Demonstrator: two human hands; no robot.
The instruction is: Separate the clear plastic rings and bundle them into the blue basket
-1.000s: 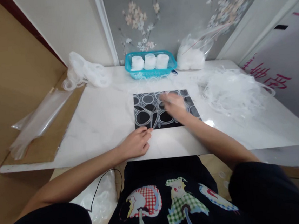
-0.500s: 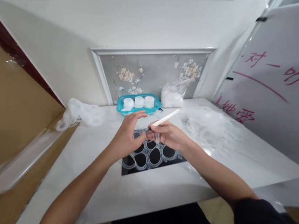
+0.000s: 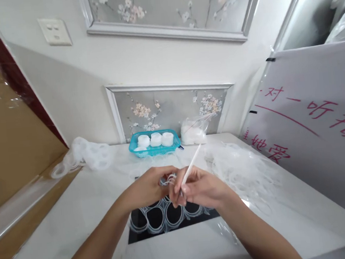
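My right hand [image 3: 199,186] is closed around a slim white pen-shaped tool [image 3: 192,163], its far end pointing up and away; the lower tip is hard to make out between the fingers. Against it, my left hand [image 3: 149,186] curls its fingers around thin translucent rings [image 3: 169,180], partly hidden behind the right fingers. Under both hands lies a black sheet [image 3: 134,237] carrying a translucent plastic web of joined rings [image 3: 165,217].
A blue tray [image 3: 154,151] with white round pieces stands at the wall beside a clear bag [image 3: 193,132] of white material. Translucent ring scraps [image 3: 243,167] spread at right; another ring bundle [image 3: 92,153] lies left. Cardboard [image 3: 15,140] borders the left, a written board [image 3: 316,132] the right.
My view has tilted up, showing more wall. My left hand has moved in from apart to meet the right and closed around the rings. The white tool now points more steeply upward.
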